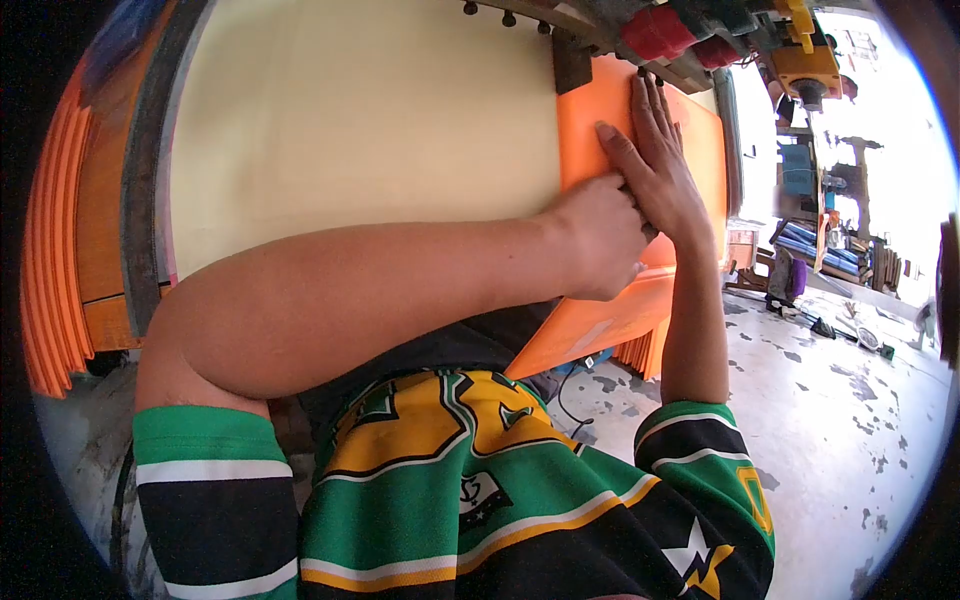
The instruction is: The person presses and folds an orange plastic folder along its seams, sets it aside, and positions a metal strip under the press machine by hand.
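Note:
An orange plastic-looking sheet (585, 125) lies on the right part of the cream work surface (360, 130), and its near part bends down over the front edge. My right hand (668, 180) rests flat on the sheet, fingers stretched away from me and thumb apart. Reaching across from the left, my left hand (598, 238) is closed in a fist on the sheet, close against the right hand's thumb and palm. Whatever its curled fingers hold, if anything, is hidden.
A machine bar with red parts (657, 32) hangs over the far edge, just beyond my right fingertips. Folded orange sheets (55, 250) are at the far left. A yellow box (805, 70) and a shelf with blue items (820, 250) stand right. The floor (800, 420) is patchy.

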Demonstrator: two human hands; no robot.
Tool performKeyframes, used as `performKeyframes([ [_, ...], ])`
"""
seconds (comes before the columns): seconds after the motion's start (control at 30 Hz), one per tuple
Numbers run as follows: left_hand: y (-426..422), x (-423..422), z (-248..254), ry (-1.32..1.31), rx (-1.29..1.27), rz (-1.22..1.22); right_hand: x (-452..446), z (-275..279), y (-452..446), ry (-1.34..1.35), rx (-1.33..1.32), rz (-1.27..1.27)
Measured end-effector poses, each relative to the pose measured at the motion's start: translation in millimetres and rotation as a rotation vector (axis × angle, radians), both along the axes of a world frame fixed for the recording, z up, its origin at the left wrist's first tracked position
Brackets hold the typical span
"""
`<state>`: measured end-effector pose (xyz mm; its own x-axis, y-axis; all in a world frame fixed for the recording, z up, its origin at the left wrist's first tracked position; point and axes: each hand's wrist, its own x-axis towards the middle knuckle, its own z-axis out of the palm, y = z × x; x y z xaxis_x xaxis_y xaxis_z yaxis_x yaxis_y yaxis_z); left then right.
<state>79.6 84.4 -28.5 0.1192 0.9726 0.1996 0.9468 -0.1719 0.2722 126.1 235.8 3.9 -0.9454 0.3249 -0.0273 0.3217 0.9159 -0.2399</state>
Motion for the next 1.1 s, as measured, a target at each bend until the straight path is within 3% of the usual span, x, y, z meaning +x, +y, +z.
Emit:
performKeyframes([
  [0.5,-2,-3,-8,-0.118,0.036,-0.06,3,-5,-1,0.01,0.013,-0.033],
  [0.67,-3,-3,-11,-0.09,0.167,-0.031,3,-5,0,0.02,0.004,-0.02],
  [0.97,-2,-5,2,-0.141,-0.019,-0.051,0,-3,1,0.017,-0.002,-0.014],
  [1.1,-3,-4,-2,-0.113,0.057,-0.032,-6,-1,0,-0.025,0.02,0.033],
])
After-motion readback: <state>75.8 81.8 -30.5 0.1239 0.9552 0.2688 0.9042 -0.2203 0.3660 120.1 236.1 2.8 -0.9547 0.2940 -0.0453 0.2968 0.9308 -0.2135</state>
